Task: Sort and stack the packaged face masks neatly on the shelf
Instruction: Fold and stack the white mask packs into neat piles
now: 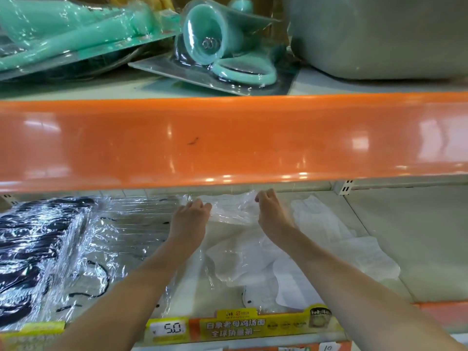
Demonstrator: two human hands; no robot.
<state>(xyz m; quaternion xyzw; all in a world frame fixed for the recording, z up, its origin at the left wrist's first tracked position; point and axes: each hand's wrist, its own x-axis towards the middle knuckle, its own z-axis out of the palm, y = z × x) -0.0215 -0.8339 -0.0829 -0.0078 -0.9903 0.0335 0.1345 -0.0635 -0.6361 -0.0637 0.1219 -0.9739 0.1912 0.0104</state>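
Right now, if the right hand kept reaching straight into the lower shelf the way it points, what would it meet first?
Probably the shelf's back wall. The right hand pinches the far edge of the clear-wrapped white mask pack and points toward the rear, under the orange shelf lip. Nothing else shows between, though depth is unclear.

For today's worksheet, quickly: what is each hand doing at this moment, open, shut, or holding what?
Left hand: fingers curled, pinching the clear pack of white masks.
Right hand: fingers curled, gripping the same pack's other edge.
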